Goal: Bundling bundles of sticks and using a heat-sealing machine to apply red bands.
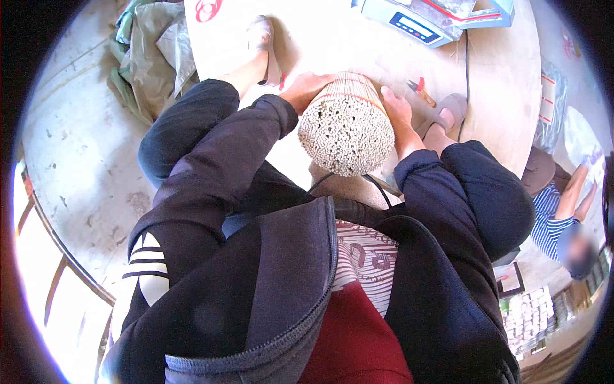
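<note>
A thick round bundle of thin pale sticks stands between my knees, its packed ends turned up toward me. An orange-red band crosses it below those ends, and the sticks look reddish farther along. My left hand grips the bundle's far left side, its fingers partly hidden behind it. On the opposite side my right hand presses against the bundle with the thumb up, the other fingers mostly out of sight. Just right of that hand lie small cutters with red and orange handles on the pale board.
A blue-grey weighing scale stands at the far right of the pale round board, its black cord running toward me. Red bands lie far left. Plastic bags are heaped beyond the left edge. Another person sits at right.
</note>
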`<act>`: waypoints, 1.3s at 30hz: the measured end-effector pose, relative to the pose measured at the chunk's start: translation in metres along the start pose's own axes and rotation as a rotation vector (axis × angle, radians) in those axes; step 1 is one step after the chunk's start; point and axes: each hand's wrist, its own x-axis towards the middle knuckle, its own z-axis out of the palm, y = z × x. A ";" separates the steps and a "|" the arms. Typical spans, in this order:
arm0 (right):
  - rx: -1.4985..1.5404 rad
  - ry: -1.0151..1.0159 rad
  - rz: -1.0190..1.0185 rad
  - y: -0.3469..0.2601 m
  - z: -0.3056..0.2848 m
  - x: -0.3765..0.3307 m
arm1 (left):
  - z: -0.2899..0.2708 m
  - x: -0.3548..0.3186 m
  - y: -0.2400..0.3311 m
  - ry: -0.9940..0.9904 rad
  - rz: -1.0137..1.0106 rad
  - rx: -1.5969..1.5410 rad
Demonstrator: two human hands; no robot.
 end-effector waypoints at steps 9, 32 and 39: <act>-0.001 0.068 0.029 0.006 0.009 0.014 | 0.002 -0.005 -0.007 -0.014 -0.151 -0.113; -0.013 0.036 0.054 0.027 0.025 0.047 | -0.009 0.000 0.020 0.061 0.000 0.009; 0.006 0.121 -0.097 0.004 0.018 0.028 | -0.003 -0.001 0.023 0.145 -0.535 -0.835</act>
